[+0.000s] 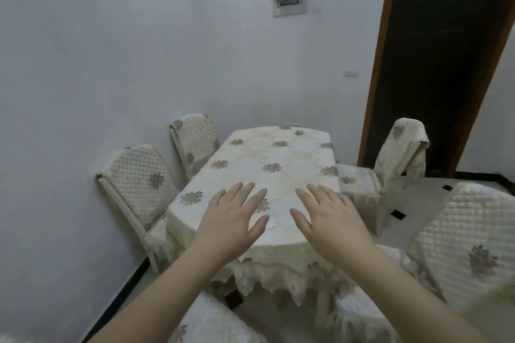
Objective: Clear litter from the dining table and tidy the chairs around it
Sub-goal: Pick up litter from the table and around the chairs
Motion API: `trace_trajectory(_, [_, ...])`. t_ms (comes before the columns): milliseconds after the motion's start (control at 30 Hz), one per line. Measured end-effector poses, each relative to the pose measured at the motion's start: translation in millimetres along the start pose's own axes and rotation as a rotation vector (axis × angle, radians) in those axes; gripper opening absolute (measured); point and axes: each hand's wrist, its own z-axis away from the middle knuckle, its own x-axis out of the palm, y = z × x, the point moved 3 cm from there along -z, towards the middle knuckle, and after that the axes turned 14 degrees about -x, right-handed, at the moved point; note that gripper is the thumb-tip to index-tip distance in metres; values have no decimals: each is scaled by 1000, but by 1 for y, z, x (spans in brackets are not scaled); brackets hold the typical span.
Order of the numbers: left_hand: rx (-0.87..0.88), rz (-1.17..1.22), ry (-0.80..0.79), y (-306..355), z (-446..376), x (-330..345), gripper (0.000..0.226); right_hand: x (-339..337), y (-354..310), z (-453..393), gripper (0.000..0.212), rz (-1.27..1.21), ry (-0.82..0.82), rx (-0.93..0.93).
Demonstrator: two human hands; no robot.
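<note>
The dining table (289, 153) wears a cream cloth with brown flower prints. A small green piece of litter (299, 132) lies near its far end. A white scrap (271, 223) shows by my left thumb at the near end. My left hand (232, 220) and my right hand (331, 217) hover palm-down over the near end, fingers spread, holding nothing. Quilted cream chairs surround the table: two on the left (136, 178) (195, 136), one pulled out at the far right (398, 153), one close at the right (471, 242).
A white wall runs close along the left chairs. A dark doorway with a brown frame (446, 64) opens at the back right. More covered seats (211, 320) sit right below my arms. Pale floor tiles with black insets (398, 214) lie to the right.
</note>
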Motion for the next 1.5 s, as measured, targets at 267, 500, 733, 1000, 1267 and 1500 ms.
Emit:
trace_trajectory(267, [39,26,34,-46,-49,88,54,71,11,-73,67,101,-24,-33])
trace_trajectory(500, [79,72,-72,-86,-82,173,55,143,36,-117,60,123,-46,-20])
trace_trajectory(733, [201,101,-88,-67,-130,245,52,208,58,-138,56,74,-21,54])
trace_trajectory(1000, [173,25,-269,-39,-171,356,54,298,114,-153,57,-23,-107,16])
trace_trajectory(1267, [14,-42,-527,-24,-197,429,60,367,175,-184,59,-106,-211,-34])
trace_trajectory(1500, [-171,-45,-621,-26,-211,470,52,394,199,-200,59,-131,-256,-126])
